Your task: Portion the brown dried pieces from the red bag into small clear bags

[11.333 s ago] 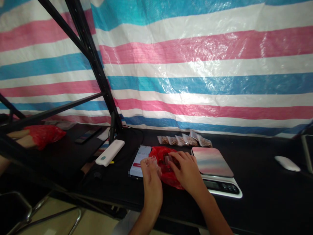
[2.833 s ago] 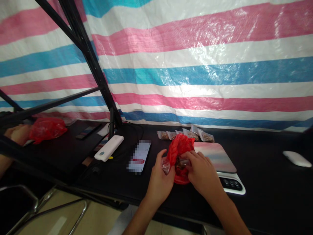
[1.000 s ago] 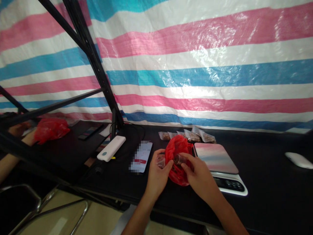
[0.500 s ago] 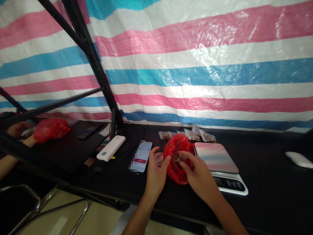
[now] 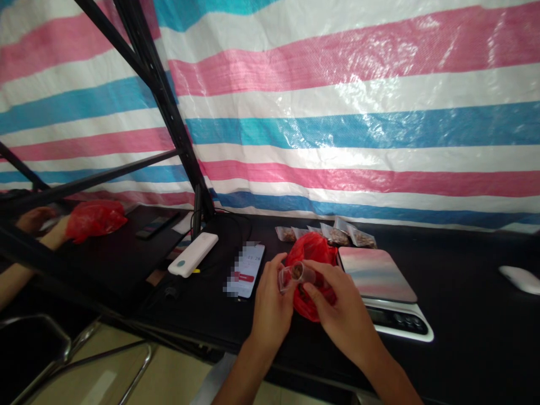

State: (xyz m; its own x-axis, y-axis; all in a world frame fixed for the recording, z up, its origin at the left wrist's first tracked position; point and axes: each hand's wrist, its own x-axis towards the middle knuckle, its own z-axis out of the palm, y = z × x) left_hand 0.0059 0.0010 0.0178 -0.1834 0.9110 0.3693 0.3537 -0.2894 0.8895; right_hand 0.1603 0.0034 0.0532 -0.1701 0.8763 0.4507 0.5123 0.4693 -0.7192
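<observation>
My right hand [image 5: 337, 287] is closed around a small clear plastic cup [image 5: 307, 274], tilted to the left, with brown bits inside. Pinched in my left hand [image 5: 272, 301] is a small clear plastic bag [image 5: 286, 278], its mouth against or very near the cup's rim. Both hands are over the front of an open red plastic bag [image 5: 312, 247], which holds more brown bits and is partly hidden by my fingers. Just right of the red bag stands a white kitchen scale [image 5: 377, 275] with a shiny plate.
Several filled clear bags [image 5: 337, 233] lie behind the red bag. A phone [image 5: 248, 270] and a white power bank [image 5: 193, 255] are on the left; a white mouse [image 5: 521, 279] is far right. Beyond the black frame [image 5: 169, 112], another person's arm [image 5: 53, 236] reaches beside a second red bag [image 5: 96, 219].
My right hand has lifted the cup out of the red bag and moved it left to the clear bag's mouth. My left hand still holds the clear bag.
</observation>
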